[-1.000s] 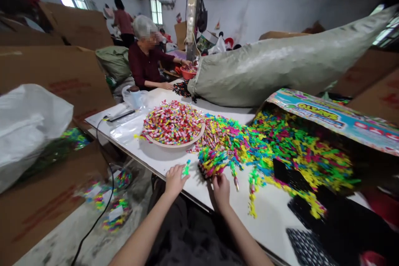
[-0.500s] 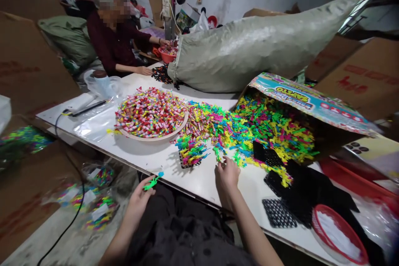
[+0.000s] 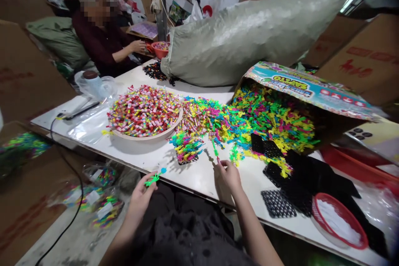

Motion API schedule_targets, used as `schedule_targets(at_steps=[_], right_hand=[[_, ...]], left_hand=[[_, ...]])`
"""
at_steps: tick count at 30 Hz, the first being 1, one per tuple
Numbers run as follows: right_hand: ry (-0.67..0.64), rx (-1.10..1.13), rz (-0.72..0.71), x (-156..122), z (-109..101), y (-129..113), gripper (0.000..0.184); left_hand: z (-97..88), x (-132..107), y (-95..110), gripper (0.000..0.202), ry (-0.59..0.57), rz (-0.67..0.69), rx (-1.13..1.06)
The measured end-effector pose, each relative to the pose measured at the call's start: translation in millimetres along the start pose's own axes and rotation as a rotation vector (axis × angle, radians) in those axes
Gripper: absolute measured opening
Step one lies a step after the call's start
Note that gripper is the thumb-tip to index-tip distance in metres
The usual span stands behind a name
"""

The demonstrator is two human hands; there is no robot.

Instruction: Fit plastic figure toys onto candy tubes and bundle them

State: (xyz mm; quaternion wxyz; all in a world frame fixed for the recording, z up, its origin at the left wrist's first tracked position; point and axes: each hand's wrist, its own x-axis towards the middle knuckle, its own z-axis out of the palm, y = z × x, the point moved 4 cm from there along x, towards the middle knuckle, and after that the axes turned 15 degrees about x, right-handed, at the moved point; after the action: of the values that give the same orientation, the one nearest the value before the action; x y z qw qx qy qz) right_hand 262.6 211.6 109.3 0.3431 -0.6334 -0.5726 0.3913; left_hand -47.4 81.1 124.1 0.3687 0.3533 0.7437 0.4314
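My left hand (image 3: 141,194), over the table's near edge, is closed around small green plastic figures (image 3: 152,180) with a blue piece sticking out at the tip. Over the white table (image 3: 204,178), my right hand (image 3: 230,178) pinches a slim green plastic figure (image 3: 215,148), with a bit of pink at the fingertips. Between the hands and farther back stands a black perforated tray (image 3: 188,160), with many-coloured plastic figures (image 3: 186,144) upright in it. A loose pile of coloured figures (image 3: 229,120) lies beyond my right hand, running back into an open printed carton (image 3: 291,85).
A wide bowl (image 3: 166,132) heaped with small wrapped pieces stands at left. Black perforated trays (image 3: 279,204) and a red basket (image 3: 361,243) lie at right. A large sack (image 3: 243,52) rests behind. Across the table sits another person (image 3: 96,43). Filled bags (image 3: 104,210) lie on the floor.
My right hand has lifted a green figure off the table near the pile and drawn slightly nearer. My left hand keeps its figures. The other person's hands have come together off the black pieces.
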Motion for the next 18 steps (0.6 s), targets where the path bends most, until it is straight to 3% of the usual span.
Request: schedule_targets(at_steps=[3, 6, 9, 12, 18], right_hand=[[-0.059, 0.385, 0.070, 3.4, 16.5, 2.8, 0.024], [-0.083, 0.611, 0.053, 7.4, 39.1, 2.1, 0.020], [-0.065, 0.620, -0.038, 16.2, 54.2, -2.1, 0.017], [-0.059, 0.582, -0.135, 34.4, 62.1, -8.2, 0.016], [-0.100, 0.588, -0.186, 86.1, 77.9, -23.8, 0.016]], left_hand=[[8.2, 1.8, -18.6, 0.054, -0.027, 0.022, 0.132], [12.8, -3.7, -45.4, 0.042, 0.092, 0.154, 0.366], [14.8, -15.6, -75.0, 0.034, 0.215, 0.308, 0.618], [18.4, -22.4, -100.8, 0.034, 0.197, 0.374, 0.738], [28.6, -16.6, -115.1, 0.035, 0.154, 0.412, 0.877]])
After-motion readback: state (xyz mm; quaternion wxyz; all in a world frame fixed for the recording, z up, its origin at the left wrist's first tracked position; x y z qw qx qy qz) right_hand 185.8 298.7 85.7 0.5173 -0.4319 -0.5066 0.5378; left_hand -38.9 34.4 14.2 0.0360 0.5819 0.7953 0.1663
